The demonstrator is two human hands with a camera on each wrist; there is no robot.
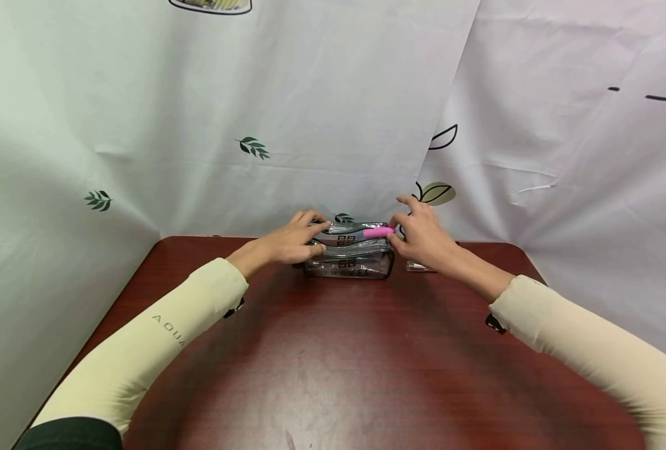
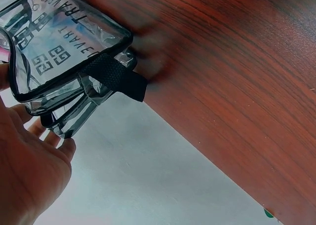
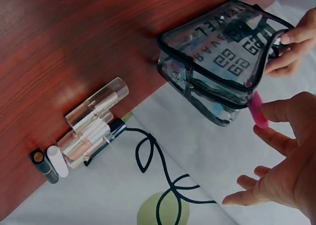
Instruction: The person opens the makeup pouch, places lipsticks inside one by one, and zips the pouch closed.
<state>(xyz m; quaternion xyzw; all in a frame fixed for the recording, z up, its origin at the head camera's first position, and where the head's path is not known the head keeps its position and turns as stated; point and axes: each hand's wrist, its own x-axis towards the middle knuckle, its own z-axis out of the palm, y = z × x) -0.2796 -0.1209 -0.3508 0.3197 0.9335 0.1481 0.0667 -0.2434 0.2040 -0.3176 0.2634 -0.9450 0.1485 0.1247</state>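
A clear plastic travel pouch [image 1: 346,265] with black trim and a black strap [image 2: 116,77] stands near the table's back edge, its zip top parted. My left hand [image 1: 294,240] grips the pouch's left end, thumb at the front rim and fingers at the back rim. Between the thumb and index finger of my right hand [image 1: 423,237] is a smooth pink stick-like item [image 3: 257,110], pinched at the pouch's opening on the right. Its exact kind cannot be made out. The other right fingers are spread away from it.
Right of the pouch, several cosmetic tubes lie together, among them a clear-capped tube [image 3: 96,104], a white rounded piece [image 3: 57,161] and a black tube [image 3: 44,166]. A white printed cloth [image 1: 321,125] hangs behind the dark red wooden table [image 1: 355,362].
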